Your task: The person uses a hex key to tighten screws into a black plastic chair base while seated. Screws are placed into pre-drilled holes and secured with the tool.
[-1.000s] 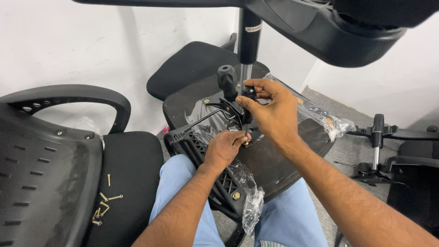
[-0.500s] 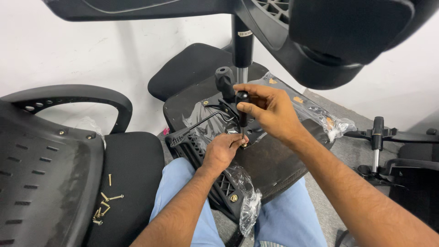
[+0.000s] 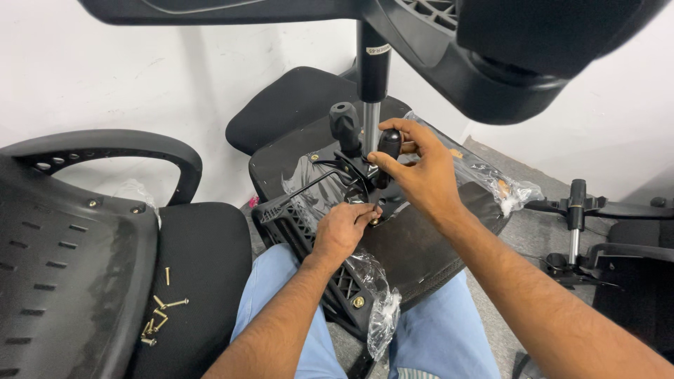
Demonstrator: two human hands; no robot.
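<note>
Shifted since earlier frame: right hand (image 3: 421, 175), now gripped around black lever knob (image 3: 388, 144) | left hand (image 3: 344, 228) pinched at bolt below knob, on lap-held seat underside (image 3: 421, 245) | risk: bolt dropped if pinch slackens.

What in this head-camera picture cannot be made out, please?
- Head view: what the left hand pinches; its own fingers cover it.
- The lever knob under the right hand is partly hidden by the fingers.
- The loose screws on the seat beside are too small to tell their type.
</note>
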